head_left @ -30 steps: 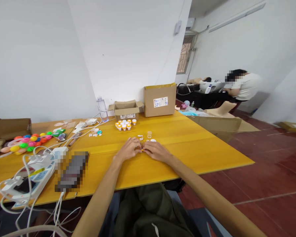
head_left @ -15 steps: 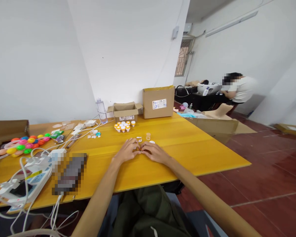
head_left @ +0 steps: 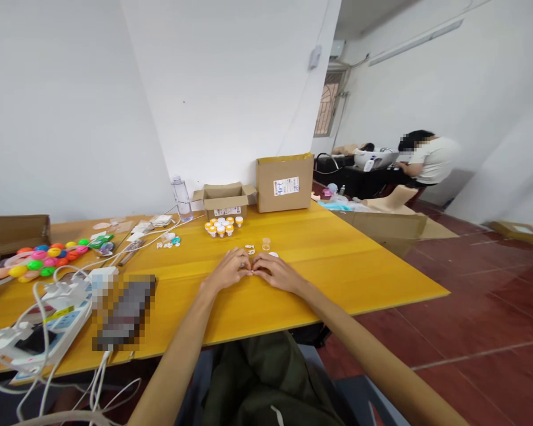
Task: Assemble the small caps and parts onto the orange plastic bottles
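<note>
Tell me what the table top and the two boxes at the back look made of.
Table top: probably laminated or varnished board, yellow, smooth, faint sheen and seams. Small open box and taller closed box: brown corrugated cardboard, matte, with printed labels.

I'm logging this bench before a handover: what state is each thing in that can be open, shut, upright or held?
Left hand: resting on the table, fingertips meeting the right's; any small held item is too small to tell.
Right hand: same.
Small cardboard box: flaps open.
Larger cardboard box: shut.
Water bottle: upright.
Orange-and-white vials: standing, clustered.
Small clear cup: upright.
</note>
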Demonstrator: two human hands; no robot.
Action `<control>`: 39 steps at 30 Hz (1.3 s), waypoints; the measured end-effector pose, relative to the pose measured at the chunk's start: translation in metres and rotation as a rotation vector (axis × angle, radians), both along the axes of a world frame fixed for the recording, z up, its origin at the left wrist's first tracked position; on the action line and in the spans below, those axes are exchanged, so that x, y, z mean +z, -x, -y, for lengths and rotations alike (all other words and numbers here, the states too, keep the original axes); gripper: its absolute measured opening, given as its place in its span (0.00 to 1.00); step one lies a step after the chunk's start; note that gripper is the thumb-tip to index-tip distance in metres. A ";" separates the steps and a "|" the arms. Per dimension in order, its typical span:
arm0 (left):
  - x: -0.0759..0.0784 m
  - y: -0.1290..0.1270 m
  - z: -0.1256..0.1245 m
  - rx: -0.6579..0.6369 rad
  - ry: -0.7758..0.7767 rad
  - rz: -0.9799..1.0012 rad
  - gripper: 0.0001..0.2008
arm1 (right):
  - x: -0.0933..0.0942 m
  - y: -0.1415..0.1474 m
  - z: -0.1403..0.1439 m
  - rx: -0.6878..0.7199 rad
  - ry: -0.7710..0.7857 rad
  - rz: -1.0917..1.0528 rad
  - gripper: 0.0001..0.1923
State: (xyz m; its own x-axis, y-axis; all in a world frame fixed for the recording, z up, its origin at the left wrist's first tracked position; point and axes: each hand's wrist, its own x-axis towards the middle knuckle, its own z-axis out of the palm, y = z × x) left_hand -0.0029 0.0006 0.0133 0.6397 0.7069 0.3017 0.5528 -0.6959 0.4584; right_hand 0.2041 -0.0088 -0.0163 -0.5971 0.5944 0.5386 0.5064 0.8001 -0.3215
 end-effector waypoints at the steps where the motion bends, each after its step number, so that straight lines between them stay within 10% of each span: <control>1: 0.000 0.000 0.000 -0.004 0.000 -0.001 0.04 | 0.000 0.000 0.000 0.000 0.000 -0.002 0.06; 25: -0.006 0.001 -0.008 0.023 0.015 0.046 0.05 | -0.004 0.018 -0.026 -0.179 0.261 -0.066 0.07; 39: -0.008 0.002 -0.011 0.020 0.036 0.066 0.05 | -0.017 0.020 -0.012 -0.252 0.111 -0.174 0.09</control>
